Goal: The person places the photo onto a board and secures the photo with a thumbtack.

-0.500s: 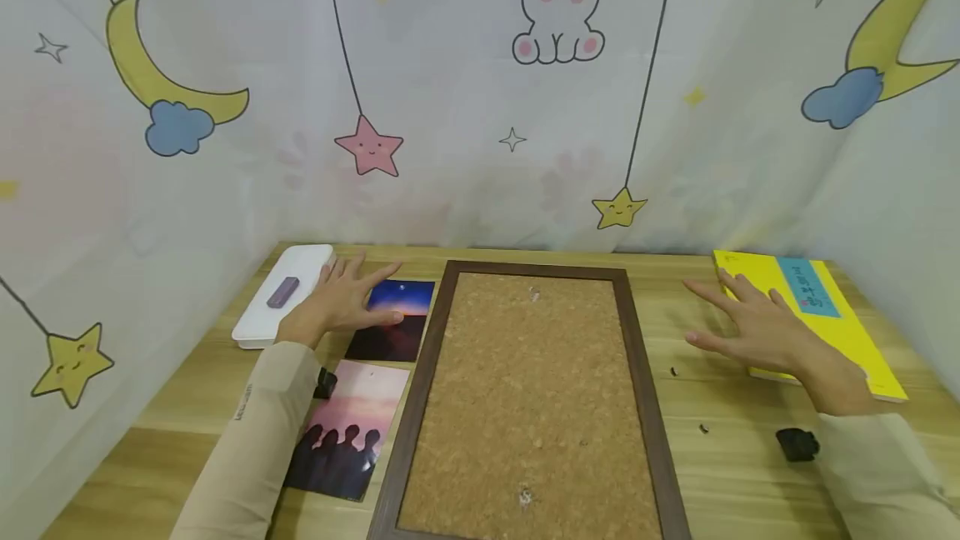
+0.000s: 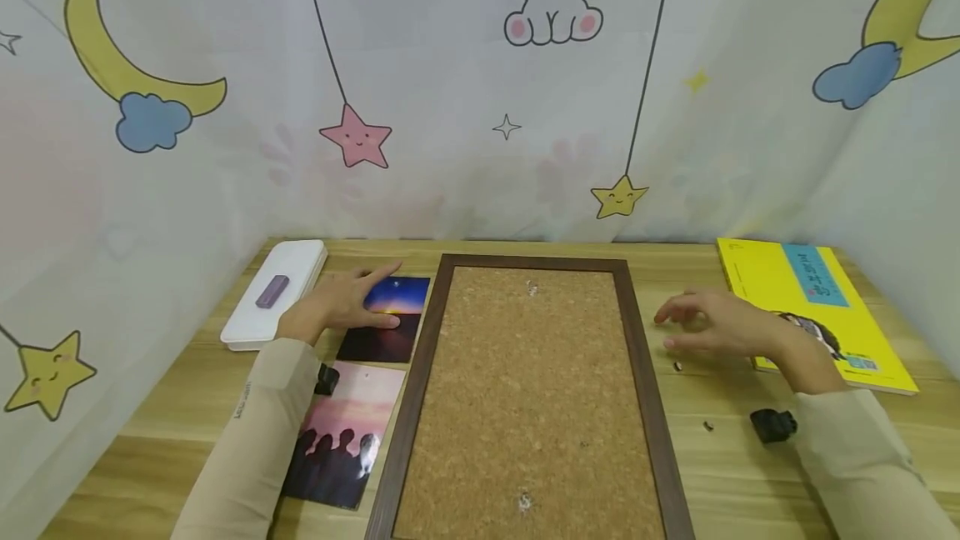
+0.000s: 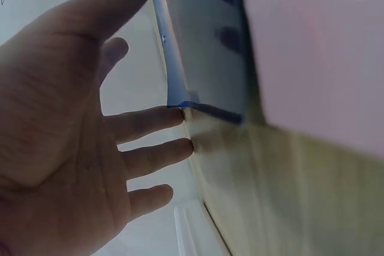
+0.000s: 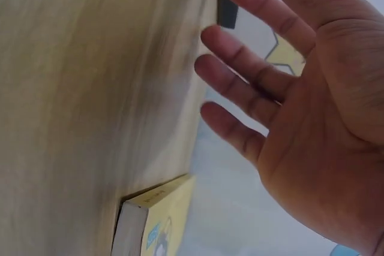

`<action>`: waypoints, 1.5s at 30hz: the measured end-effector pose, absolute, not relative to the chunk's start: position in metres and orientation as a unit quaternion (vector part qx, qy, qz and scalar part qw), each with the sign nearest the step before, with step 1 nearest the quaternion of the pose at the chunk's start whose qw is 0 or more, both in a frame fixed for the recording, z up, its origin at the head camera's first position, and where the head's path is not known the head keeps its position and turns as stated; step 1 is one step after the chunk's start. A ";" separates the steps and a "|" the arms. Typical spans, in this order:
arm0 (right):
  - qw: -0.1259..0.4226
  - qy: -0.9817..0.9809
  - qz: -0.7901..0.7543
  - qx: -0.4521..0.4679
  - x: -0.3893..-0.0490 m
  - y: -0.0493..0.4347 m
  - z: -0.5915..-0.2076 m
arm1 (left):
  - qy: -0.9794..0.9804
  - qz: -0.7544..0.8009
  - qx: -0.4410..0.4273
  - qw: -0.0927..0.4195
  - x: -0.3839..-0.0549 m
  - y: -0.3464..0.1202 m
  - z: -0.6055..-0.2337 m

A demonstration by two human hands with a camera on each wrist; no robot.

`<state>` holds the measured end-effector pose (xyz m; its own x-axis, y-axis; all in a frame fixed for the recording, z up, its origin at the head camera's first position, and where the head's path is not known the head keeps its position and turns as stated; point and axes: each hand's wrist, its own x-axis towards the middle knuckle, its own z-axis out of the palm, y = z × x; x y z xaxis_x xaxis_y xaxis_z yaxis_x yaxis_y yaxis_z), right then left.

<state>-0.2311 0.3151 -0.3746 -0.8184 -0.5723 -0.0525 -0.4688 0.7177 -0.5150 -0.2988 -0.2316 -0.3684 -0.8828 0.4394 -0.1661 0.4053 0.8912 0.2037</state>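
My left hand is spread by a sunset photo with a blue sky, its thumb over the print. In the left wrist view its fingertips are right at the photo's edge. A pink photo with dark silhouettes lies nearer me, beside a brown-framed cork board. My right hand hovers between the board and a yellow book, fingers loosely bent with nothing between them. Just below its fingertips is a small dark piece, and another small dark piece lies closer to me.
A white case with a purple block on top stands at the left back of the wooden table. Behind the table hangs a patterned curtain. Each wrist carries a black camera.
My right hand has moved left, away from the book and toward the board, and its spread fingers have drawn in. The left hand stays by the sunset photo. The head view has tipped slightly.
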 end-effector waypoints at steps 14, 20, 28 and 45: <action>0.235 0.871 -0.291 -0.318 -0.230 0.310 -0.371 | 0.958 0.146 0.245 0.005 -0.307 -0.239 -0.363; 0.232 0.878 -0.289 -0.303 -0.232 0.310 -0.359 | 0.947 0.208 0.241 -0.032 -0.304 -0.251 -0.341; 0.182 0.900 -0.269 -0.290 -0.245 0.301 -0.323 | 0.943 0.250 0.216 0.034 -0.302 -0.256 -0.297; 0.155 0.876 -0.313 -0.333 -0.277 0.247 -0.303 | 0.902 0.317 0.290 0.052 -0.307 -0.185 -0.298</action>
